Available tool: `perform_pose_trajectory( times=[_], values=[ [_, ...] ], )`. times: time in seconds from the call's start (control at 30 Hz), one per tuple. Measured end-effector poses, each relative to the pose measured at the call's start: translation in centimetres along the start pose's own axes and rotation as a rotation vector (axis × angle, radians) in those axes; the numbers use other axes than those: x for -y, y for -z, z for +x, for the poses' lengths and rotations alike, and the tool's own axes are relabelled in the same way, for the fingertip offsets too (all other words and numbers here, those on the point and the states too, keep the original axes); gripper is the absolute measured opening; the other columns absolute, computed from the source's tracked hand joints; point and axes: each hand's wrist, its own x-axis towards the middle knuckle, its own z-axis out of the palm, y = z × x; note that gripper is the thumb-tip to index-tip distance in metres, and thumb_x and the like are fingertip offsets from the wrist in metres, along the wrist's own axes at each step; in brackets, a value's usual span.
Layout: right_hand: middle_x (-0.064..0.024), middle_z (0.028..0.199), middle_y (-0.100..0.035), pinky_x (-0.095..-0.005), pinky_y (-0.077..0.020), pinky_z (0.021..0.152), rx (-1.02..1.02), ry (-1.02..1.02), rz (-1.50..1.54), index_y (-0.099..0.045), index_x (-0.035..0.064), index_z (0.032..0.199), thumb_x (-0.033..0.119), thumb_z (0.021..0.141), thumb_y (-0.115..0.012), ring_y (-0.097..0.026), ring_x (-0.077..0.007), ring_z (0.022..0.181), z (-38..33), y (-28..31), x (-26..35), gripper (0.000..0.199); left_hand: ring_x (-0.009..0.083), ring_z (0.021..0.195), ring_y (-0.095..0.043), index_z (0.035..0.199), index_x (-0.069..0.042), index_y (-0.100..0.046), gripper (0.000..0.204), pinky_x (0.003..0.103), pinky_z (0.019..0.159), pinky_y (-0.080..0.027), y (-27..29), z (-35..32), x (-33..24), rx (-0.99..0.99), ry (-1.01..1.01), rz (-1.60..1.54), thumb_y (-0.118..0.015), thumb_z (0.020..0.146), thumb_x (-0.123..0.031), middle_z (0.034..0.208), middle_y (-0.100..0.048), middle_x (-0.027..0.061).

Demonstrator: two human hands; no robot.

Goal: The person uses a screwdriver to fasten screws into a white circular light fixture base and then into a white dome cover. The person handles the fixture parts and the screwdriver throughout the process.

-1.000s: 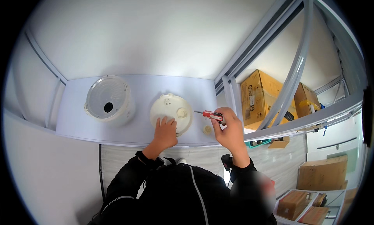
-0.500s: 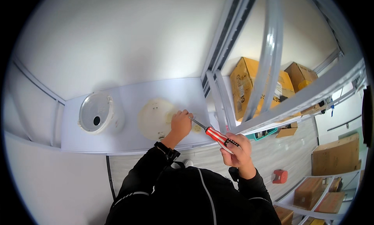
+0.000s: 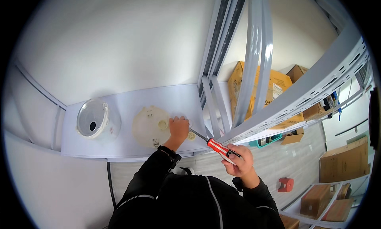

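My right hand (image 3: 241, 162) is wrapped round the red-and-white handle of a screwdriver (image 3: 216, 145). Its steel shaft slants up and left, the tip reaching the fingers of my left hand (image 3: 179, 130). Those fingers are curled down over the white shelf board, and whatever lies under them is hidden. Left of that hand lies a flat, round, cream-coloured disc (image 3: 145, 128) with a short pale ring (image 3: 162, 124) on it. A small round yellowish piece with openings (image 3: 191, 136) rests on the board beside the screwdriver shaft.
A translucent white bucket (image 3: 106, 122) with a dark round spot inside stands at the board's left end. Grey shelf posts (image 3: 254, 58) rise on the right, before a yellow-brown carton (image 3: 276, 86). A teal tray (image 3: 266, 141) and a red stool (image 3: 285, 184) are lower right.
The view has shifted a little. The left hand sits slightly farther from the disc, so the pale ring shows more fully. The screwdriver still points at the left fingers.
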Motion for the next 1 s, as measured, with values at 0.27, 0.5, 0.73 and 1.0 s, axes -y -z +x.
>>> perform_pose_trajectory(
  times=[0.27, 0.5, 0.73, 1.0],
  values=[
    [-0.0224, 0.127, -0.072, -0.0417, -0.0594, 0.072, 0.003, 0.051, 0.075, -0.061, 0.0093, 0.128, 0.025, 0.092, -0.09, -0.072, -0.0331, 0.088, 1.0, -0.4, -0.7, 0.049, 0.0271, 0.095, -0.065, 0.086, -0.021, -0.078, 0.012, 0.046, 0.087, -0.042, -0.3, 0.1, -0.4, -0.008, -0.063, -0.036, -0.069, 0.084, -0.013, 0.092, -0.068, 0.001],
    [-0.0225, 0.125, -0.073, -0.041, -0.0586, 0.069, -0.05, 0.084, 0.068, -0.061, 0.0083, 0.124, 0.024, 0.091, -0.089, -0.072, -0.0327, 0.086, 1.8, -0.6, -0.8, 0.046, 0.0262, 0.095, -0.068, 0.099, -0.018, -0.076, 0.007, 0.044, 0.089, -0.046, 2.8, 0.0, -0.8, -0.127, -0.02, -0.188, -0.069, 0.095, -0.017, 0.096, -0.074, 0.0022],
    [-0.0228, 0.127, -0.073, -0.0418, -0.059, 0.072, -0.041, 0.067, 0.09, -0.061, 0.0091, 0.126, 0.024, 0.092, -0.089, -0.072, -0.0337, 0.088, 2.0, -1.8, -0.2, 0.047, 0.031, 0.097, -0.07, 0.106, -0.011, -0.076, 0.012, 0.044, 0.089, -0.05, 12.2, -3.4, -0.8, -0.299, -0.013, -0.532, -0.074, 0.095, -0.008, 0.1, -0.076, 0.0055],
    [-0.0226, 0.116, -0.074, -0.0378, -0.0584, 0.063, -0.076, 0.05, 0.197, -0.063, 0.006, 0.117, 0.018, 0.084, -0.093, -0.075, -0.0322, 0.082, 4.4, -5.0, 2.4, 0.046, 0.031, 0.088, -0.069, 0.107, -0.004, -0.078, 0.019, 0.04, 0.078, -0.056, 18.3, -9.4, 2.7, -0.421, 0.007, -0.718, -0.079, 0.09, 0.003, 0.099, -0.076, 0.0101]
  ],
)
